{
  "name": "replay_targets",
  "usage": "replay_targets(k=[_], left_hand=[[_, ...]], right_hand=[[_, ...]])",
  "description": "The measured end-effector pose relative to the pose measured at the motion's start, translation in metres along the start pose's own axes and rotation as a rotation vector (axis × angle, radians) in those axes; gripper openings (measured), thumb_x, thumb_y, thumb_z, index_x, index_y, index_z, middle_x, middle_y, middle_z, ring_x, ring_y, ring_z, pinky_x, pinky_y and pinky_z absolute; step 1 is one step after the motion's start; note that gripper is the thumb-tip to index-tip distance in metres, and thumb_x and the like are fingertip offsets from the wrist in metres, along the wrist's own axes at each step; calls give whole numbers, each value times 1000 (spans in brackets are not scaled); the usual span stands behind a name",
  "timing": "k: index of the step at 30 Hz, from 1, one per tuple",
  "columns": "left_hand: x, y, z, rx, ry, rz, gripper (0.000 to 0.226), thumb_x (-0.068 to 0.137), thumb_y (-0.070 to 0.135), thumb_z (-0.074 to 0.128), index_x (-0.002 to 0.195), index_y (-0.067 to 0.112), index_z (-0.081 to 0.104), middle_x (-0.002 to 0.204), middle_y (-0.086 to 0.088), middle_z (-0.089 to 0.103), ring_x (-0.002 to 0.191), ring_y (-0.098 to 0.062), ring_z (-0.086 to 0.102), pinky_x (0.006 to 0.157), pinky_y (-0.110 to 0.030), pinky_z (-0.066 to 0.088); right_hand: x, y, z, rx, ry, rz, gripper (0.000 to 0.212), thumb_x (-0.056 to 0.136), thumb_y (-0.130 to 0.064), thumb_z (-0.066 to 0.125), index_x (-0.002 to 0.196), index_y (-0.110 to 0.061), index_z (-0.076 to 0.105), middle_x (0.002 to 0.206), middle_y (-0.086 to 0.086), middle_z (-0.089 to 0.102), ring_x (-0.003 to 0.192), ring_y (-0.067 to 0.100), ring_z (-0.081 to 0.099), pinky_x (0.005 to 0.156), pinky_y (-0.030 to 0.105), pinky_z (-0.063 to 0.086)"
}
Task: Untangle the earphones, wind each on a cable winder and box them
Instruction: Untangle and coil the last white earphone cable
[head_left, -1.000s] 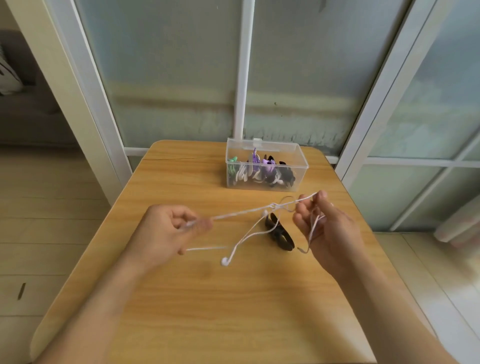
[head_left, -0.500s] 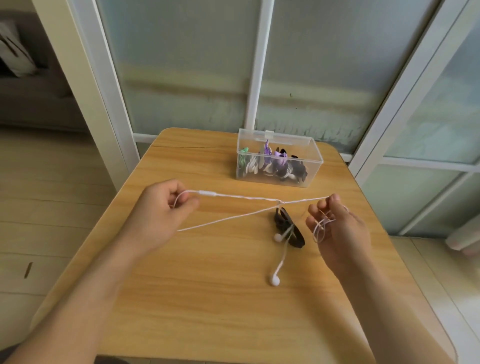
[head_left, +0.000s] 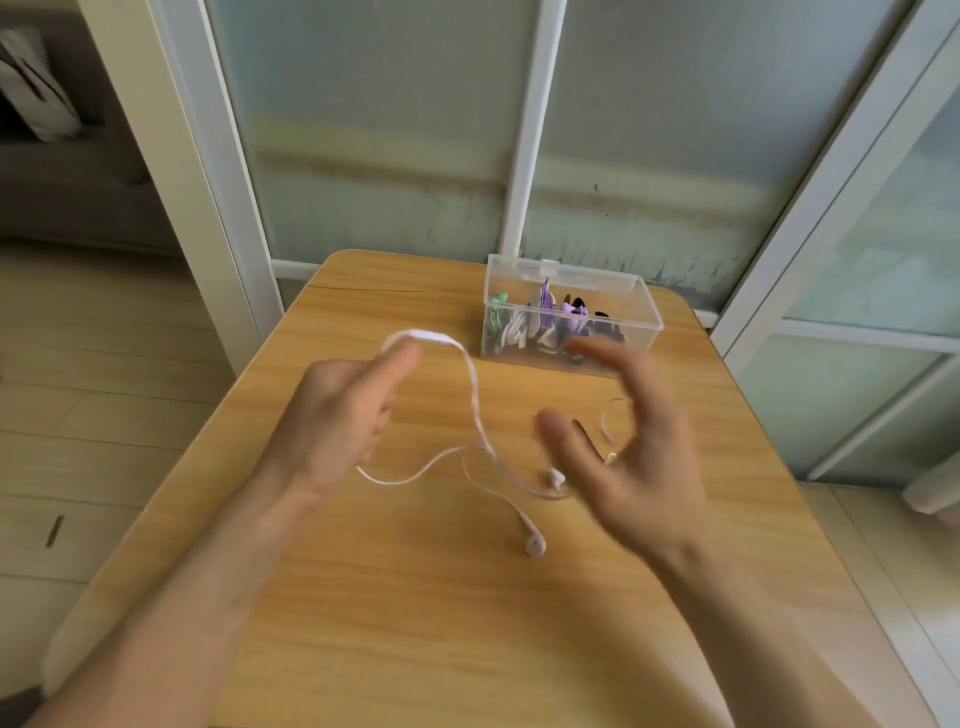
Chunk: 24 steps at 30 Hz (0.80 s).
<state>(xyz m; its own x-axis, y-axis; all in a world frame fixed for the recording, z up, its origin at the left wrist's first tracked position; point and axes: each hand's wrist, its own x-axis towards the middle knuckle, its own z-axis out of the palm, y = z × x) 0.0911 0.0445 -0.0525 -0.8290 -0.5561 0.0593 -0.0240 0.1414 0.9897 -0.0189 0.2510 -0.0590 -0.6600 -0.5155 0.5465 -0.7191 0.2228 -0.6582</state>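
Earphones, white, in the head view: we see the cable arching off the left hand at its thumb and forefinger (looks pinched there, blur leaves some doubt), snaking right and toward us across the table to two buds lying between the hands, nearer the right hand. That right hand is spread loose with a cable loop beside its fingers, but we cannot tell if it holds it. Motion blur smears both hands, the right hand covers a dark object, and the clear box sits beyond, contents indistinct.
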Motion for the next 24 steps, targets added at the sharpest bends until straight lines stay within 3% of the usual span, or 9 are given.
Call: replay_targets(k=[4, 7, 11, 13, 15, 17, 19, 21, 24], left_hand=[[-9, 5, 14, 165, -109, 140, 60, 87, 58, 57, 55, 15, 31, 55, 1, 22, 48, -14, 20, 47, -30, 19], [-6, -2, 7, 501, 56, 231, 61, 92, 48, 59, 54, 8, 34, 49, 5, 26, 47, -14, 25, 48, -32, 23], [8, -14, -21, 591, 198, 172, 54, 92, 46, 60, 56, 8, 45, 44, 10, 29, 43, -10, 24, 44, -28, 23], [8, -10, -27, 169, 7, 85, 45, 94, 44, 55, 64, 11, 51, 51, 10, 33, 44, -9, 23, 42, -23, 22], [4, -1, -26, -127, -248, 19, 31, 97, 39, 54, 78, 15, 59, 57, 3, 37, 44, -11, 22, 42, -20, 21], [-2, 5, -18, -141, -454, 28, 22, 95, 35, 51, 93, 17, 62, 61, 0, 37, 45, -12, 21, 42, -19, 21], [-5, 7, -10, -113, -597, 30, 24, 95, 34, 50, 101, 14, 63, 61, -2, 34, 43, -11, 21, 42, -18, 21], [-7, 7, -4, -91, -649, 8, 26, 98, 32, 52, 101, 9, 63, 58, -2, 31, 43, -12, 20, 42, -20, 18], [-4, 1, -9, 108, -588, -4, 21, 89, 33, 62, 88, 13, 69, 55, -1, 39, 46, -12, 26, 43, -20, 22]], right_hand=[[-4, -22, 25, 349, -529, 151, 19, 89, -30, 74, 106, -20, 71, 110, -5, 74, 105, 6, 68, 88, 17, 51], [0, -20, 22, 668, -349, 319, 13, 93, -22, 67, 85, -12, 66, 85, 17, 75, 70, 16, 68, 75, 32, 52], [11, 6, 0, 897, -129, 555, 15, 83, -19, 66, 86, -6, 59, 50, 5, 54, 61, 26, 64, 80, 50, 54], [9, 10, 3, 779, -163, 526, 21, 80, -19, 73, 95, -7, 64, 67, 8, 62, 71, 28, 66, 70, 41, 59], [1, 10, 19, 643, -253, 417, 47, 77, -21, 83, 120, -16, 64, 108, 2, 70, 100, 19, 68, 84, 35, 59], [-7, 6, 35, 518, -364, 306, 74, 76, -31, 82, 142, -23, 49, 137, -6, 58, 125, 11, 58, 100, 33, 52], [-10, 4, 44, 436, -409, 210, 63, 84, -33, 76, 140, -21, 52, 140, -6, 57, 132, 11, 52, 108, 33, 44], [-6, -2, 42, 504, -363, 210, 24, 95, -30, 66, 107, -9, 69, 111, 5, 71, 113, 15, 65, 104, 37, 47], [6, 0, 27, 955, -204, 549, 33, 98, -21, 55, 68, -8, 60, 51, 9, 46, 50, 24, 58, 72, 39, 56]])
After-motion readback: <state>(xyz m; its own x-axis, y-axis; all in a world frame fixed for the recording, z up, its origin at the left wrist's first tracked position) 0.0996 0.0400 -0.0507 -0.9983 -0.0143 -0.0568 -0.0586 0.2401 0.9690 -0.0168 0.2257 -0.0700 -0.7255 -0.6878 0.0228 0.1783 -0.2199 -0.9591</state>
